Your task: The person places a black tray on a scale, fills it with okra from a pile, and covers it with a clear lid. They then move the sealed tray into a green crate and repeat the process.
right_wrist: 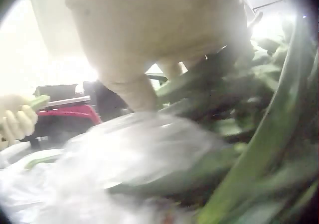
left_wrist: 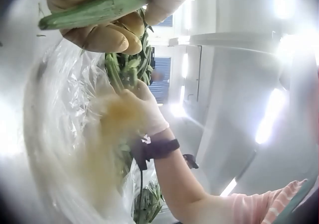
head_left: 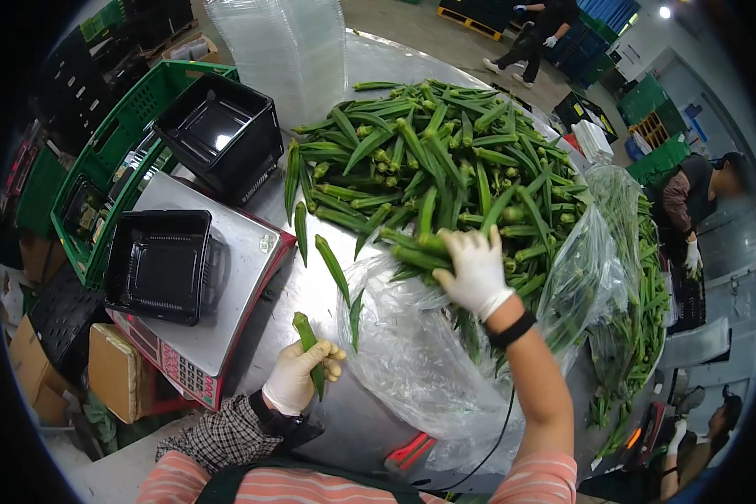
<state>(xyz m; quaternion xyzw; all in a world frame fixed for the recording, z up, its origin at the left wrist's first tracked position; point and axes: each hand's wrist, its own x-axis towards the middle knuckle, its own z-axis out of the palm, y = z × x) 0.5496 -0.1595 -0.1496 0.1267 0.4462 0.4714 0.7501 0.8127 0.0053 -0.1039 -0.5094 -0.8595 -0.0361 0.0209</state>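
A large heap of green okra (head_left: pixel 445 160) covers the metal table in the head view. The gloved right hand (head_left: pixel 476 273) lies at the heap's near edge, its fingers and thumb round a few okra pods (head_left: pixel 420 252). Nearer the body, the gloved left hand (head_left: pixel 301 375) holds one okra pod (head_left: pixel 309 340) between thumb and curled fingers; the left wrist view shows this pod (left_wrist: pixel 94 10) close up. Beneath the right hand spreads a clear plastic bag (head_left: pixel 420 361). In the right wrist view the hand (right_wrist: pixel 159 30) partly hides the pods it touches.
An empty black tray (head_left: pixel 158 265) sits on a scale (head_left: pixel 244 277) at left, with stacked black trays (head_left: pixel 220 134) behind it. Further back stand clear lids (head_left: pixel 281 59) and a green crate (head_left: pixel 101 189). Loose pods (head_left: pixel 334 267) lie mid-table. Other people (head_left: pixel 546 34) are in the background.
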